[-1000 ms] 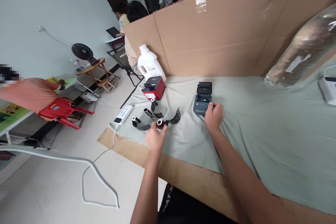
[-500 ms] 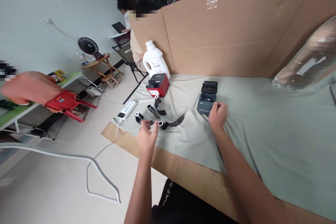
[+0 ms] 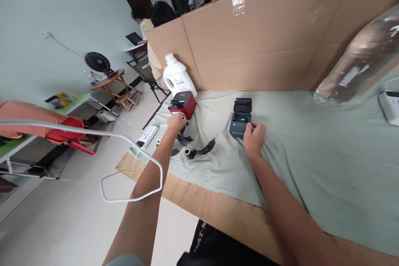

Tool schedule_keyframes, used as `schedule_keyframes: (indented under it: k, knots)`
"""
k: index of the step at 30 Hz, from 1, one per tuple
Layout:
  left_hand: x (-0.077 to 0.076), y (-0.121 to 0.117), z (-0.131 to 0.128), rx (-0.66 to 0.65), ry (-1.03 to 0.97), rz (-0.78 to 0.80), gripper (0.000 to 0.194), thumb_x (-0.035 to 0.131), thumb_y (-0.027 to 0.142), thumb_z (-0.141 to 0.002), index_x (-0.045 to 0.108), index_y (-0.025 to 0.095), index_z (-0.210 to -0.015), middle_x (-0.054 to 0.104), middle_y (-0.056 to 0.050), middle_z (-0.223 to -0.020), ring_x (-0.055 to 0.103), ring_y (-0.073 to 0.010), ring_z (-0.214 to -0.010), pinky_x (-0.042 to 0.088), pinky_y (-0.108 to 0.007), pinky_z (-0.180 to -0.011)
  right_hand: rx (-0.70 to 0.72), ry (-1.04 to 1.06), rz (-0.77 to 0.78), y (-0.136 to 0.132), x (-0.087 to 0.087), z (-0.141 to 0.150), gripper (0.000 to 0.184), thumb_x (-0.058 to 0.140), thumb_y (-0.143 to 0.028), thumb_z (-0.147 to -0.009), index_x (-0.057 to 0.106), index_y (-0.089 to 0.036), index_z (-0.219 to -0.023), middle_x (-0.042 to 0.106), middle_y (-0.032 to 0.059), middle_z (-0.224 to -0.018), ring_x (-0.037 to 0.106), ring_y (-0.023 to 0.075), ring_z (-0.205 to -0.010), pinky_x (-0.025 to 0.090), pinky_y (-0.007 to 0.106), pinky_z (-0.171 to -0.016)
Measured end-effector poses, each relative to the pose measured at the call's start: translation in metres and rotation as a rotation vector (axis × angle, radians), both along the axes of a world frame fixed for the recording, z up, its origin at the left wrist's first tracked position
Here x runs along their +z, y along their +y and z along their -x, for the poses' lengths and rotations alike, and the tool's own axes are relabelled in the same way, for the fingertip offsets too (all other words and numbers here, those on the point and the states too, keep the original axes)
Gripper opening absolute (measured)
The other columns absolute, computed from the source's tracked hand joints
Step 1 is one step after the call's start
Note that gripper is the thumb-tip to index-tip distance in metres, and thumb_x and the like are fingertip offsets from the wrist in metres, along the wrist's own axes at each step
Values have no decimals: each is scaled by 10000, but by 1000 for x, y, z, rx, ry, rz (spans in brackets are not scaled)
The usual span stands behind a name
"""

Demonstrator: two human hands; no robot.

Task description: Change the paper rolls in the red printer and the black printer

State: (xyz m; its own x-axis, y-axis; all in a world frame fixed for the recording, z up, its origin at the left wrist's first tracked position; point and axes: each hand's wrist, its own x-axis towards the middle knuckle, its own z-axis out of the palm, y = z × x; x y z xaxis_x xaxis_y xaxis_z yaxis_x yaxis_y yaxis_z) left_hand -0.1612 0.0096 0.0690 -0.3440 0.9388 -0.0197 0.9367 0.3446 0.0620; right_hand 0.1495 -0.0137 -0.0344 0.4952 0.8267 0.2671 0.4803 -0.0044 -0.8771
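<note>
Seemingly, a portable printer (image 3: 239, 126) is pinched by right hand (image 3: 255, 136), a film roll (image 3: 184, 118) reached by left hand (image 3: 176, 121), closure unclear, firmness needed.

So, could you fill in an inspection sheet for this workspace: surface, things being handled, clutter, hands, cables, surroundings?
Surface: creased green cloth, with a brown layer showing along the near edge.
Things handled: dark device, lid open; rolls with dark strips, lying loosely.
Clutter: white jug, red-and-black box, white corded block.
Hands: left hand at the roll nearest the box, grip unclear; right hand touching the device's near right corner.
Cables: pale cable looping in front of the left arm.
Surroundings: cardboard panel behind; fan on a wooden stool; other people nearby.
</note>
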Motion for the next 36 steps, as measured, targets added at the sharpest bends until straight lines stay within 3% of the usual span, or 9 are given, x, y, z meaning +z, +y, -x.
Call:
schedule_keyframes:
  k: [3,6,9,12,16,19,25,30,36]
  knots:
    - [-1,-18,-38,-113,25,-218,370,564,373,-947,643,286,-1297,719,-87,-1228,655,-280,-1152,491,-323,-920,46,-35,-140,-3,12,2,194,484,-361,-890,571,-204,-964,590,172,-1141,509,334,-1162,380,539,-1035]
    - [-8,-44,-101,-259,-10,-458,470,499,385,-994,530,245,-1441,671,-123,-1280,635,-279,-1162,485,-322,-927,361,99,-196,-5,36,8,235,499,-405,-913,614,-214,-984,654,102,-1005,605,266,-976,476,448,-936]
    - [-20,-62,-165,-398,-100,-547,450,451,390,-1022,537,228,-1434,674,-139,-1240,622,-288,-1143,457,-356,-976,648,343,-131,-5,58,14,325,555,-474,-893,641,-219,-1074,709,67,-975,649,220,-857,529,365,-817]
    - [-31,-68,-201,-407,-172,-582,417,426,363,-1030,566,224,-1398,676,-135,-1261,613,-289,-1147,441,-383,-1004,707,398,-132,-2,67,9,345,623,-445,-831,670,-218,-1087,735,65,-1066,662,219,-925,539,355,-853]
    - [-49,-73,-209,-378,-269,-597,659,564,506,-952,425,188,-1512,589,-168,-1419,515,-337,-1336,413,-431,-1092,689,322,-94,9,66,-16,376,613,-319,-766,704,-197,-1110,744,60,-1090,656,197,-840,552,373,-831]
    - [-62,-78,-209,-323,-338,-560,765,557,538,-943,334,149,-1563,595,-208,-1377,534,-362,-1319,430,-466,-1079,737,256,-24,24,69,-38,391,621,-271,-756,722,-198,-1127,743,61,-1115,662,193,-823,557,386,-826]
    - [-68,-87,-221,-272,-406,-403,651,523,373,-950,366,201,-1558,628,-172,-1321,680,-319,-1056,528,-419,-919,766,-43,46,61,75,-57,250,641,-182,-792,773,-194,-1004,769,63,-1075,684,233,-969,521,424,-942]
    - [-72,-88,-223,-197,-761,-369,492,485,343,-980,449,264,-1464,712,-94,-1224,704,-252,-1045,552,-355,-884,665,-174,94,76,54,-47,272,613,-126,-824,764,-193,-1040,772,65,-1039,682,229,-914,528,415,-906]
    - [-85,-81,-221,-50,-1033,-383,397,547,342,-952,533,239,-1336,727,-25,-887,682,-184,-754,536,-300,-734,580,-405,105,78,30,-38,316,578,-91,-859,749,-166,-1114,743,109,-1110,605,292,-1073,458,477,-1023]
